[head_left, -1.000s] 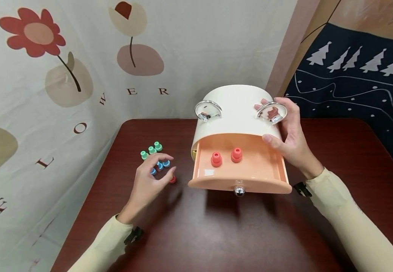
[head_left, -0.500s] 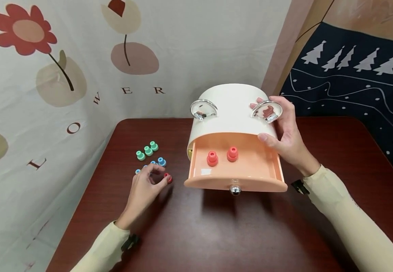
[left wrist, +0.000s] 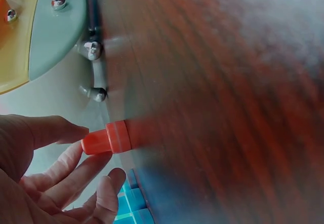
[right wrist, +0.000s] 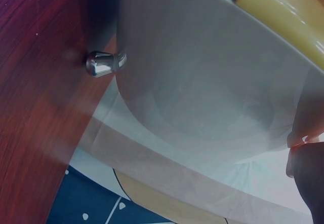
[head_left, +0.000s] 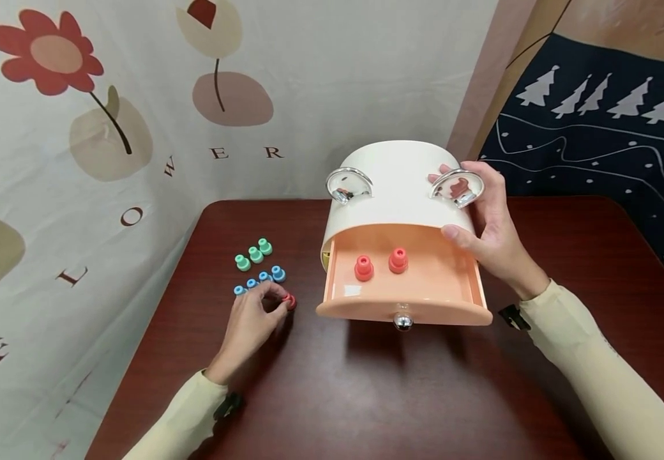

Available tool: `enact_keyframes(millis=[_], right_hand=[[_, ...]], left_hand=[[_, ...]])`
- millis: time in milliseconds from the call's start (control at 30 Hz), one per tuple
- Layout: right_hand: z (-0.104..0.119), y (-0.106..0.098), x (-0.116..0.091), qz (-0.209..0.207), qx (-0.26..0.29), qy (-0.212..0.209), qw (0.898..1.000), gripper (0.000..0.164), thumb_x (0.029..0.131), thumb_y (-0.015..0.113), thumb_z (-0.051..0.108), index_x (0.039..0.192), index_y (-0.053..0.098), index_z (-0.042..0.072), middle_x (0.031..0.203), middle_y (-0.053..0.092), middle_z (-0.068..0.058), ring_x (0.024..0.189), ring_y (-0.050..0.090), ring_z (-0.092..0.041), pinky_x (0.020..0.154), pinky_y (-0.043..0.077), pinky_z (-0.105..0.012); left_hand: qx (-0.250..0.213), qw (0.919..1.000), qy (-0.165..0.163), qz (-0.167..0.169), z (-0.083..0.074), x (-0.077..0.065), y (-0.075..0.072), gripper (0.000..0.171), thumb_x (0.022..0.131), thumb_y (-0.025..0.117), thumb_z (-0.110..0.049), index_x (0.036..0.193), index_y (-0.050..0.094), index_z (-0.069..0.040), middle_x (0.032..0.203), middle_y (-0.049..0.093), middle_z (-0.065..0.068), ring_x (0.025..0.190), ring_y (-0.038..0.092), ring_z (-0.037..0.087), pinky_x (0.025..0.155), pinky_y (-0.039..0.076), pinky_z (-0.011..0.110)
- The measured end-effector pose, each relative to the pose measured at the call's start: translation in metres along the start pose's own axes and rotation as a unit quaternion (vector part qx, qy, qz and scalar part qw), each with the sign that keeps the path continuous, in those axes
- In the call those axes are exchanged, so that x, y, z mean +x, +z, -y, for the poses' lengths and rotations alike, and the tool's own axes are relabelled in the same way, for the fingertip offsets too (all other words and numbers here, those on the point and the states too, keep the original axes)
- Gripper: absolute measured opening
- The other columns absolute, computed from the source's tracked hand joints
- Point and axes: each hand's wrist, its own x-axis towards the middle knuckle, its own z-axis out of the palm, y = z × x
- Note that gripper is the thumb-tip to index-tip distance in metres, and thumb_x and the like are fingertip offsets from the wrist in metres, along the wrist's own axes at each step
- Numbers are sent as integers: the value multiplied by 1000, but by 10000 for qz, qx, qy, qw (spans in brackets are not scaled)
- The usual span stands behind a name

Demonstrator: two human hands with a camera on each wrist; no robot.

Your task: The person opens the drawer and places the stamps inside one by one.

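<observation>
In the head view my left hand pinches a small red stepped peg between thumb and fingertips; the left wrist view shows this red peg with its wide base at the tabletop. My right hand holds the right side of a white drawer box, thumb at the front edge, fingers behind a silver ear-like handle. The box's peach drawer is pulled out. Inside it stand two red pegs, one left and one nearer the middle.
Left of the box, several blue pegs form a row beside my left fingers. Three green pegs stand behind them. Lower down, the box has a yellow drawer and a green drawer. A flower-print cloth hangs behind the table.
My left hand has come down from above the blue pegs onto the red peg, and its thumb and fingers have closed on it. The right hand keeps its hold on the box.
</observation>
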Motion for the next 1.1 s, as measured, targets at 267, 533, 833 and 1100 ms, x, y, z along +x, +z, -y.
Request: enact_keyframes(millis=[267, 533, 833, 1100], right_hand=[[0, 1, -1, 6, -104, -16, 9999, 84, 86, 66, -7, 160, 30, 11, 159, 51, -19, 154, 43, -30, 127, 31, -40], [2, 2, 0, -18, -125, 24, 9999, 85, 86, 65, -8, 160, 30, 12, 159, 52, -19, 153, 43, -31, 127, 31, -38], [1, -1, 0, -28, -282, 132, 9995, 84, 88, 67, -2, 161, 29, 15, 157, 48, -15, 154, 39, -32, 127, 30, -39], [1, -1, -1, -10, -126, 71, 9999, 84, 87, 66, -7, 160, 29, 13, 158, 51, -18, 153, 44, -32, 127, 31, -39]], left_hand=[[-3, 9998, 99, -157, 1, -3, -4, 9, 92, 85, -5, 97, 79, -10, 91, 77, 0, 77, 67, 20, 72, 51, 36], [-102, 9959, 620, -645, -8, -7, -17, 14, 89, 87, -4, 97, 80, -13, 89, 76, 1, 71, 64, 24, 63, 44, 24], [-429, 9855, 1177, -1145, -41, -7, -37, 18, 89, 89, -3, 102, 79, -10, 94, 74, 3, 76, 61, 21, 65, 49, 21], [-992, 9645, 1898, -1543, -75, 0, -51, 20, 90, 88, -1, 107, 79, -8, 99, 72, 3, 79, 62, 18, 68, 50, 19]])
